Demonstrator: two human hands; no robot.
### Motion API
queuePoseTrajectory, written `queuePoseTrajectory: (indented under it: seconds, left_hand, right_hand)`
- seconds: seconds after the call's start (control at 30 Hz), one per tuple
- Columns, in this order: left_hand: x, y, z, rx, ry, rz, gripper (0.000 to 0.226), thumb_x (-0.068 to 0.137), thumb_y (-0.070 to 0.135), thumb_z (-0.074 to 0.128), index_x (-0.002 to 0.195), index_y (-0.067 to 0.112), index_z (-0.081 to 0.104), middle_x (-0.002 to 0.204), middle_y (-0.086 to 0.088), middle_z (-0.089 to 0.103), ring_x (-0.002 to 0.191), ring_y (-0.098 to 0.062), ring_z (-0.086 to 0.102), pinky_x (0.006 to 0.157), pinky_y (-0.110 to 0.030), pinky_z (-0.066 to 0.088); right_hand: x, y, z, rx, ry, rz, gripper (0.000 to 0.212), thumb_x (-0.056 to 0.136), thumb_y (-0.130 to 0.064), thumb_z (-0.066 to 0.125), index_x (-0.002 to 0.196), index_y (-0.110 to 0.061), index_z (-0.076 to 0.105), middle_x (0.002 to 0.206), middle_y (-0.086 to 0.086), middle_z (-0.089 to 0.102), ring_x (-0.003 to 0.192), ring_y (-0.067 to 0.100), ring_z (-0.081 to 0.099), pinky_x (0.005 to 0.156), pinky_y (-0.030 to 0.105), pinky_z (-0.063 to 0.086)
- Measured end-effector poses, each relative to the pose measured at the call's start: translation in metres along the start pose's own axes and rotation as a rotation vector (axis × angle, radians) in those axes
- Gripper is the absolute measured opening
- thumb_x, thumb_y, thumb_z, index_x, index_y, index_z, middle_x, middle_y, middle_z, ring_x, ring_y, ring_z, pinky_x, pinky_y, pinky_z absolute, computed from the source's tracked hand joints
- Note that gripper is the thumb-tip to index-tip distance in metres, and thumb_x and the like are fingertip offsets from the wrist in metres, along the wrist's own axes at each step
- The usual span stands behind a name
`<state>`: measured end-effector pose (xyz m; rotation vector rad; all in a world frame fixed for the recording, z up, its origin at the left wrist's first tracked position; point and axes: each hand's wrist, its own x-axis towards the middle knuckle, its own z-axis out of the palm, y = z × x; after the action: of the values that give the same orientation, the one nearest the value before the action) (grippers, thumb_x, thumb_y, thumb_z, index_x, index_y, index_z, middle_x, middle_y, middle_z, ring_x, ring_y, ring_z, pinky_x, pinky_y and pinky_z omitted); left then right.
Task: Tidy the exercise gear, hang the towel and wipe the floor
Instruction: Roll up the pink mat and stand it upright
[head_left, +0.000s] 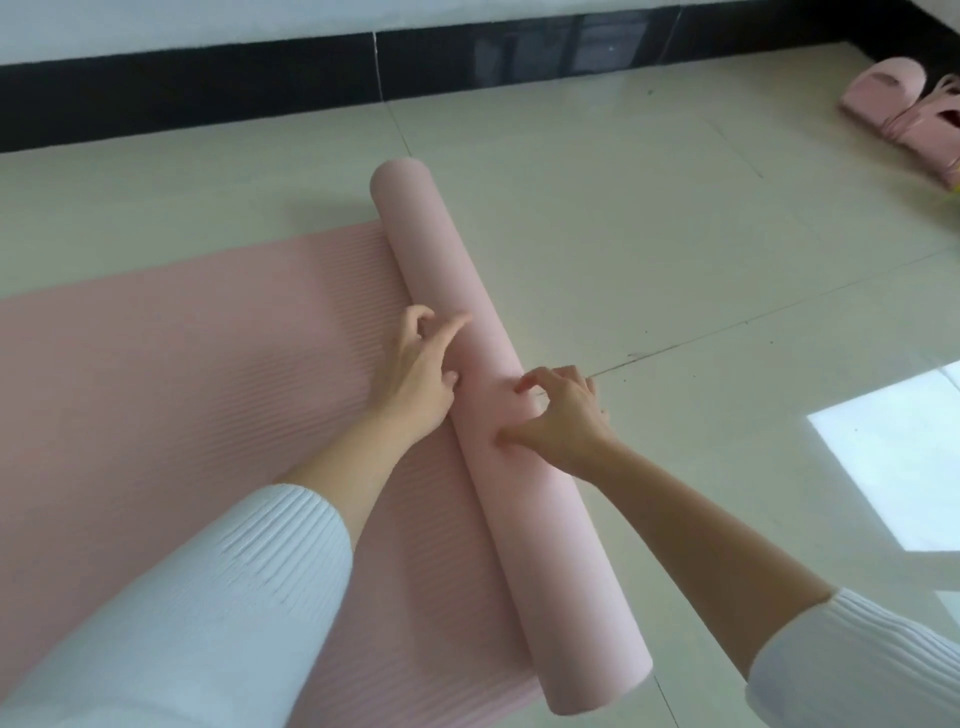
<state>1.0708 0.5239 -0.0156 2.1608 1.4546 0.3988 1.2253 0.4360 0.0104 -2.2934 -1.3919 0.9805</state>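
A pink exercise mat (171, 364) lies flat on the tiled floor at the left, its ribbed side up. Its right part is wound into a long roll (447, 270) that runs from the upper middle down to the lower right. My left hand (418, 371) rests at the roll's left side, fingers apart, its fingertips touching the roll where it meets the flat mat. My right hand (563, 415) lies on top of the roll, fingers bent and pressing on it. Both arms wear white ribbed sleeves. No towel is in view.
Glossy cream floor tiles (675, 234) spread to the right of the roll, with a bright window reflection (893, 462). A black skirting board (208, 88) runs along the white wall at the top. Pink slippers (904, 109) lie at the far right.
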Motion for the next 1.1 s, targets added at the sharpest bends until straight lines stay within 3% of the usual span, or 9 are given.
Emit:
queuePoseTrajectory:
  seconds: [0.1, 0.23, 0.4, 0.47, 0.6, 0.73, 0.83, 0.93, 1.1]
  left_hand:
    - [-0.01, -0.016, -0.019, 0.067, -0.119, 0.076, 0.059, 0.085, 0.005, 0.053, 0.138, 0.03, 0.044, 0.141, -0.001, 0.031, 0.125, -0.025, 0.041, 0.101, -0.039, 0.041]
    - [-0.03, -0.033, -0.035, -0.073, -0.228, -0.111, 0.052, 0.095, 0.035, 0.049, 0.143, 0.021, 0.037, 0.138, -0.006, 0.033, 0.119, -0.027, 0.048, 0.104, -0.038, 0.037]
    - [-0.054, -0.053, -0.041, -0.283, -0.319, -0.282, 0.102, 0.07, 0.071, 0.061, 0.151, 0.022, 0.023, 0.149, -0.005, 0.035, 0.13, -0.022, 0.043, 0.11, -0.04, 0.035]
    - [-0.064, -0.057, -0.043, -0.427, -0.338, -0.318, 0.12, 0.054, 0.078, 0.068, 0.151, 0.022, 0.023, 0.148, -0.001, 0.04, 0.133, -0.018, 0.041, 0.11, -0.04, 0.037]
    - [-0.085, -0.066, -0.053, -0.488, -0.237, -0.324, 0.098, 0.074, 0.033, 0.078, 0.152, 0.029, 0.018, 0.148, 0.0, 0.038, 0.136, -0.015, 0.036, 0.11, -0.038, 0.035]
    - [-0.108, -0.079, -0.075, -0.339, -0.128, -0.261, 0.077, 0.08, 0.01, 0.068, 0.144, 0.039, 0.034, 0.129, 0.002, 0.043, 0.117, -0.02, 0.051, 0.101, -0.026, 0.04]
    - [-0.12, -0.082, -0.093, -0.408, -0.137, -0.385, 0.055, 0.088, 0.014, 0.059, 0.138, 0.033, 0.046, 0.118, 0.007, 0.054, 0.099, -0.014, 0.057, 0.083, -0.021, 0.04]
    - [-0.131, -0.088, -0.109, -0.759, -0.248, -0.596, 0.024, 0.092, 0.038, 0.053, 0.113, 0.036, 0.064, 0.105, 0.018, 0.067, 0.1, -0.007, 0.062, 0.084, -0.026, 0.047]
    - [-0.166, -0.113, -0.111, -0.78, -0.224, -0.663, 0.057, 0.081, 0.035, 0.071, 0.133, 0.034, 0.047, 0.112, 0.008, 0.069, 0.101, -0.011, 0.066, 0.092, -0.035, 0.052]
  right_hand:
    - [-0.006, -0.015, 0.011, 0.145, -0.017, -0.094, 0.028, 0.075, -0.033, 0.072, 0.102, -0.026, 0.067, 0.119, -0.012, 0.052, 0.114, 0.011, 0.046, 0.091, 0.031, 0.038]
    - [-0.01, -0.036, 0.023, 0.373, -0.053, -0.094, 0.014, 0.084, -0.026, 0.063, 0.096, -0.021, 0.069, 0.104, -0.005, 0.066, 0.1, 0.01, 0.059, 0.076, 0.025, 0.044]
    - [-0.008, -0.06, 0.028, 0.608, -0.056, 0.089, 0.038, 0.087, -0.022, 0.056, 0.124, -0.021, 0.049, 0.102, 0.0, 0.066, 0.097, 0.017, 0.062, 0.083, 0.035, 0.048]
    - [-0.006, -0.068, 0.027, 0.599, -0.124, 0.166, 0.03, 0.09, -0.023, 0.052, 0.119, -0.019, 0.048, 0.096, 0.004, 0.065, 0.086, 0.017, 0.061, 0.08, 0.037, 0.046]
    - [-0.009, -0.091, 0.028, 0.488, -0.172, 0.187, 0.035, 0.091, -0.024, 0.05, 0.111, 0.001, 0.063, 0.08, 0.012, 0.057, 0.072, 0.025, 0.055, 0.07, 0.034, 0.048]
    - [-0.016, -0.113, 0.04, 0.257, -0.15, -0.026, 0.03, 0.092, -0.035, 0.05, 0.095, -0.019, 0.075, 0.105, 0.005, 0.062, 0.109, 0.026, 0.052, 0.089, 0.036, 0.044]
    - [-0.023, -0.127, 0.052, 0.353, -0.231, -0.106, 0.03, 0.093, -0.036, 0.048, 0.09, -0.022, 0.075, 0.104, -0.005, 0.065, 0.102, 0.016, 0.058, 0.075, 0.027, 0.039]
    - [-0.028, -0.14, 0.069, 0.491, -0.259, -0.14, 0.026, 0.093, -0.035, 0.048, 0.096, -0.022, 0.07, 0.099, -0.004, 0.071, 0.102, 0.014, 0.061, 0.079, 0.028, 0.042]
    - [-0.034, -0.165, 0.091, 0.655, -0.348, -0.06, 0.034, 0.093, -0.034, 0.05, 0.124, -0.02, 0.053, 0.099, 0.004, 0.066, 0.087, 0.016, 0.063, 0.088, 0.041, 0.049]
